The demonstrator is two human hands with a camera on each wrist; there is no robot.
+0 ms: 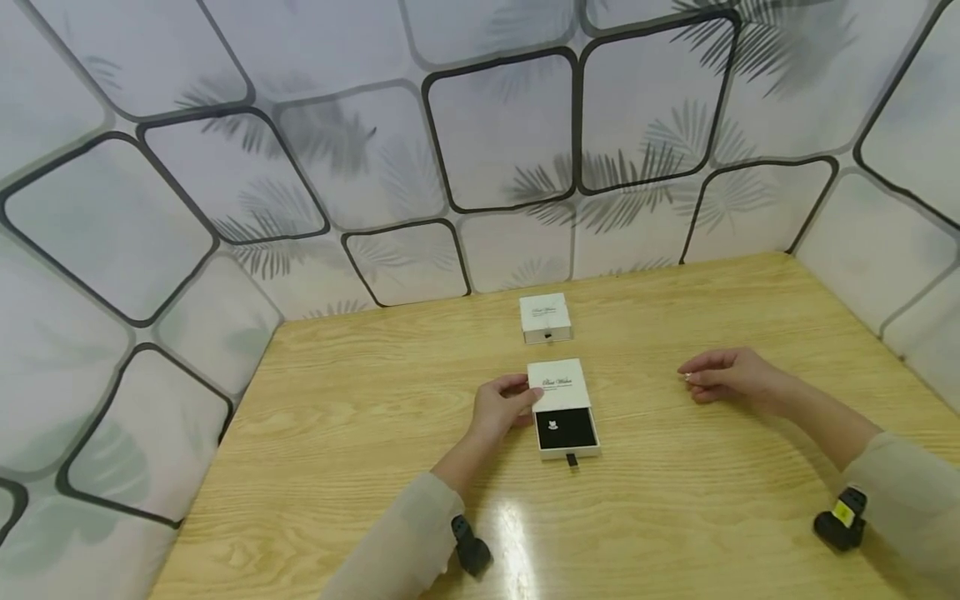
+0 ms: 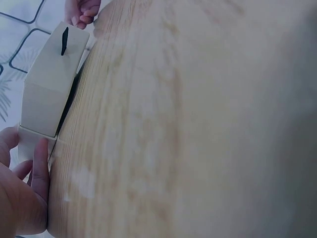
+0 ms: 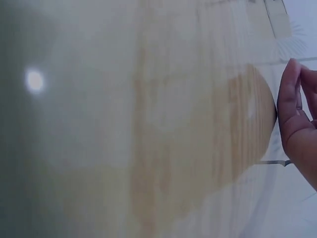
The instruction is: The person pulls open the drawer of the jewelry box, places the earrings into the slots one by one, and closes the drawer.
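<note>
A white slide-out jewelry box (image 1: 558, 383) lies on the table, its sleeve printed with dark script. Its drawer is pulled partway toward me, with a black pad (image 1: 576, 428) inside and a black pull tab at the front. On the pad's left part sits a small silvery ornament (image 1: 553, 425). My left hand (image 1: 501, 410) grips the sleeve from the left, thumb on its top; in the left wrist view its fingers (image 2: 41, 163) lie along the box's side. To the right, my right hand (image 1: 723, 377) pinches a tiny silvery jewelry piece (image 1: 687, 377) between thumb and fingertips, just above the table.
A second white box (image 1: 545, 317), its drawer pushed in, stands behind the first one. The light wood table (image 1: 360, 467) runs back to a wall (image 1: 510, 133) covered in a dark-lined pattern, which also bounds both sides.
</note>
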